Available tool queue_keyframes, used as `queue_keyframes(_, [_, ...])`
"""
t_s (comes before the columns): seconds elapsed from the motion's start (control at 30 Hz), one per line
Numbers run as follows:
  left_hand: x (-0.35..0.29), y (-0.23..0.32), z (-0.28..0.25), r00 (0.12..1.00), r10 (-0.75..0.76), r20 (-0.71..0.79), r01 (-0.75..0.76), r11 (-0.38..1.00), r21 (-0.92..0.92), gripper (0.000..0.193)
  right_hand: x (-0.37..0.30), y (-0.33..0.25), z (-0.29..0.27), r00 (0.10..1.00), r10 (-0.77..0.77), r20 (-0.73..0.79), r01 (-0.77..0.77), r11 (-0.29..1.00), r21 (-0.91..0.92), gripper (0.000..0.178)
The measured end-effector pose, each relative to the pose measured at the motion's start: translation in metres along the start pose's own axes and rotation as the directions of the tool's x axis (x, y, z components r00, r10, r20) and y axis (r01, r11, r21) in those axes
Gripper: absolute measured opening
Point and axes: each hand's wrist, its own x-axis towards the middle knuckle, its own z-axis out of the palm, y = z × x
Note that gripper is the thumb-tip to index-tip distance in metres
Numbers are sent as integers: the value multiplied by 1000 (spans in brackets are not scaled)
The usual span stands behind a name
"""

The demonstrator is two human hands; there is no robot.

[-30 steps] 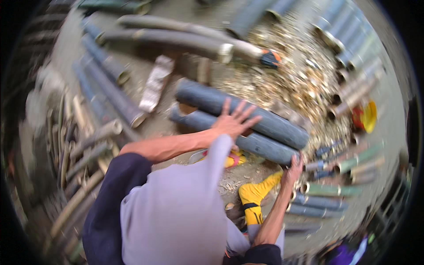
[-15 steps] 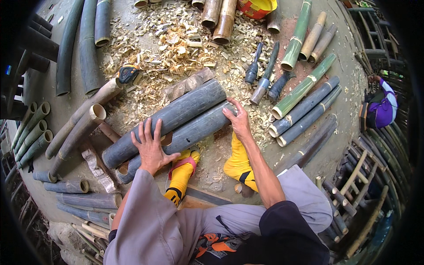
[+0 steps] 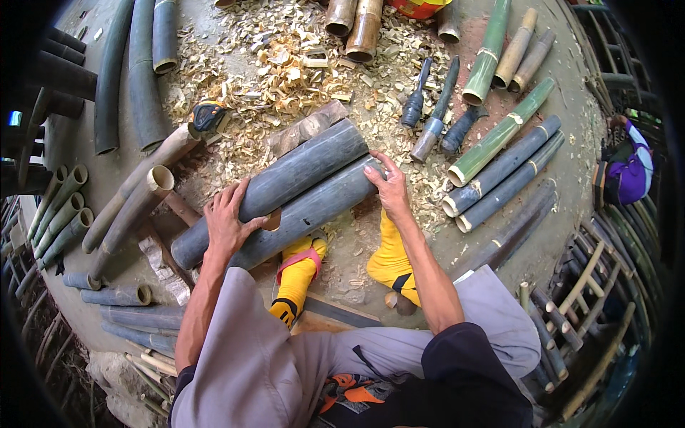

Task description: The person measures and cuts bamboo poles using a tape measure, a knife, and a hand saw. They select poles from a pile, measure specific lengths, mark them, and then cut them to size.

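Two dark grey bamboo tubes lie side by side, slanting up to the right in front of me: a far bamboo tube (image 3: 307,171) and a near bamboo tube (image 3: 321,203). A notch is cut in the near one. Across their lower left part lies my left hand (image 3: 230,217), its fingers bent over the far tube and its thumb reaching to the notch. My right hand (image 3: 389,187) grips the right end of the near tube, thumb on top. Beyond them a rough piece of wood (image 3: 308,128) touches the far tube.
Wood chips (image 3: 285,78) cover the floor ahead. A tape measure (image 3: 208,115) rests on a bamboo pole (image 3: 160,153) at left. Dark-handled tools (image 3: 432,128) lie at right, near a green bamboo piece (image 3: 499,135). Another person (image 3: 631,167) is at far right.
My left hand has drawn back leftward along the tubes, its spread fingers now closer together and bent. The right hand stays at the near tube's end. The view has shifted slightly.
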Motion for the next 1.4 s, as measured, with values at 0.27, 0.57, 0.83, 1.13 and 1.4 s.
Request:
queue_keyframes(0.27, [-45,39,16,1000,-11,-14,13,982,191,141,1,4,2,999,-4,-32,2,998,-69,41])
queue_keyframes(0.57, [-43,36,22,998,38,-53,-28,985,173,140,5,16,-5,998,18,-65,-23,996,-87,40])
queue_keyframes(0.83, [-50,33,28,991,39,-131,-21,991,135,138,24,-27,-19,958,238,-160,-284,868,-407,31])
queue_keyframes(1.13, [-48,23,10,993,68,-99,-58,993,103,135,124,-5,-199,828,-432,-357,-241,301,-923,70])
queue_keyframes(1.4, [-66,1,12,995,9,-103,0,997,81,134,101,-59,-205,861,90,-501,-163,981,-104,30])
